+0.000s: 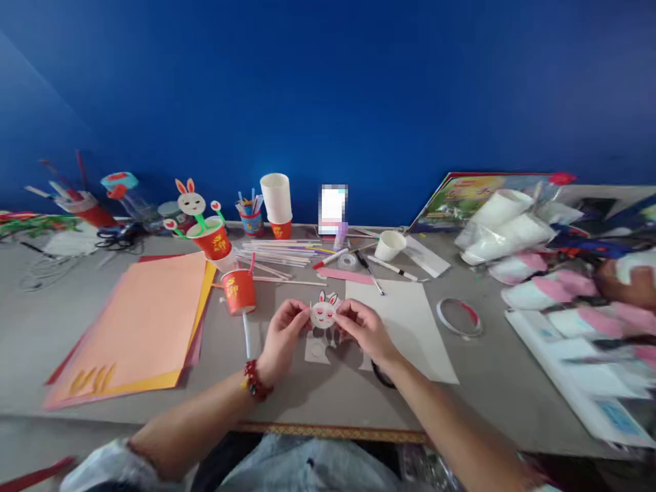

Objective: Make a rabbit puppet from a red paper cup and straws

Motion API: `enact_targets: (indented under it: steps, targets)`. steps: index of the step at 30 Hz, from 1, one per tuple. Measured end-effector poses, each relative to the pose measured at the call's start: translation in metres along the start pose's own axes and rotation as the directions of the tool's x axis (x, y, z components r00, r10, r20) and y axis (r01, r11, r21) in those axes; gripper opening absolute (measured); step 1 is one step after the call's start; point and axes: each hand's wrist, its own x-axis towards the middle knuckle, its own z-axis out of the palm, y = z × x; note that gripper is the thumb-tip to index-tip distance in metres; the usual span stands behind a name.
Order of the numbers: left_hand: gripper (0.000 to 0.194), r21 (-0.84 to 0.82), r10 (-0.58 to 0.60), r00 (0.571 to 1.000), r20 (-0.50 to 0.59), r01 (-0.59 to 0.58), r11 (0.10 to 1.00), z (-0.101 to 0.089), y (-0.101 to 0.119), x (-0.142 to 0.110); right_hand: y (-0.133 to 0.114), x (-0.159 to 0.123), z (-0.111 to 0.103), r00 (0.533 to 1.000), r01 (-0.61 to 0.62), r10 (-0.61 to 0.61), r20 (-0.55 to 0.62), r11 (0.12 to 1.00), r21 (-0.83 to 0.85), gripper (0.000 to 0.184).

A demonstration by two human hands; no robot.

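Between my two hands is a small white paper rabbit face (323,316) with upright ears, pink cheeks and drawn eyes. My left hand (285,333) pinches its left edge, and my right hand (365,328) pinches its right edge. Below it on the table lies a paper scrap (318,350) with a round outline. A black ring-shaped thing, perhaps scissor handles (382,375), is partly hidden under my right wrist. White paper (404,318) lies right of my hands. To the left stands a red paper cup (239,292) with straws by it.
A finished rabbit cup (210,239) stands at the back left, beyond coloured paper sheets (148,307). White sticks (281,251), stacked cups (275,198) and pens (394,268) line the back. At right are a tape roll (460,317), pink-and-white items (579,318) and another person's hand (640,287).
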Motion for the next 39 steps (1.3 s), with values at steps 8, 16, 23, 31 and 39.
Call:
enact_targets:
  steps: [8,16,23,31,39]
  targets:
    - [0.021,-0.002,-0.010,1.000,-0.009,0.010,1.000,-0.0003,0.0003,-0.0021,-0.0047,-0.0014,0.0008,1.000,0.001,-0.001,-0.017,1.000,-0.007,0.028]
    - [0.020,0.019,-0.047,0.999,0.025,0.046,0.999,0.0018,-0.0022,-0.0046,-0.0064,-0.0031,-0.0026,0.998,0.022,-0.023,-0.054,1.000,-0.015,0.027]
    - [0.021,0.029,-0.075,0.996,0.039,0.074,0.997,0.0023,-0.0032,-0.0049,-0.0064,-0.0027,-0.0040,0.997,0.048,-0.049,-0.059,0.999,-0.019,0.027]
    - [0.020,0.022,-0.073,0.997,0.034,0.073,0.997,0.0019,-0.0034,-0.0046,-0.0070,-0.0034,-0.0034,0.998,0.037,-0.038,-0.057,0.999,-0.019,0.027]
    - [0.023,0.042,-0.075,0.997,0.029,0.074,0.996,0.0033,-0.0014,-0.0041,-0.0071,-0.0032,-0.0035,0.998,0.042,-0.043,-0.052,0.999,-0.020,0.027]
